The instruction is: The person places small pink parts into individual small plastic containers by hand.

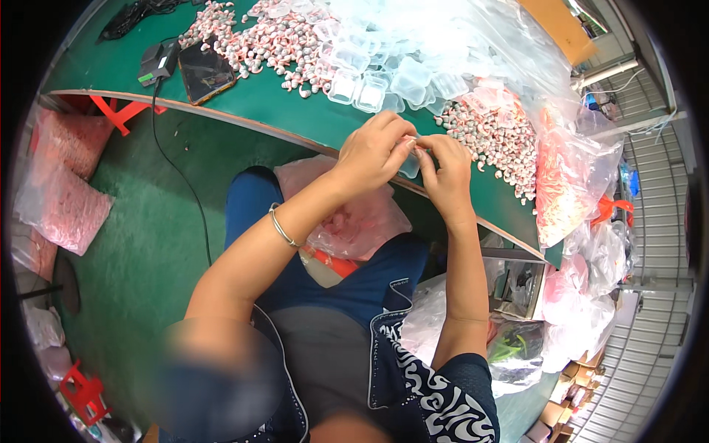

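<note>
i am holding a small clear plastic case (410, 164) between both hands at the near edge of the green table (295, 111), just above my lap. my left hand (373, 151) is curled over the top of it, fingers bunched together and pinching down, and my right hand (445, 171) is gripping it from the other side, thumb and fingertips pressed in toward the left ones, so the two hands are touching around the case. by my reckoning i am either pressing something into the little case or snapping it closed; the way the fingers are squeezing from both sides is pointing to closing. the next move, as i judge it, is calling for a firm, even pinch so the lid is seating without the case slipping out over the table edge. a heap of small pink-and-grey pieces (491, 136) is lying just beyond my right hand, a bigger scatter of the same (258, 44) is spreading farther back, and a pile of empty clear cases (377, 77) is sitting between them. a dark phone (204, 71) is lying to the left, and a pink plastic bag (354, 218) is resting on my lap. my fingers are covering most of the case, so i cannot tell whether anything is inside it or whether its lid is already shut.
</note>
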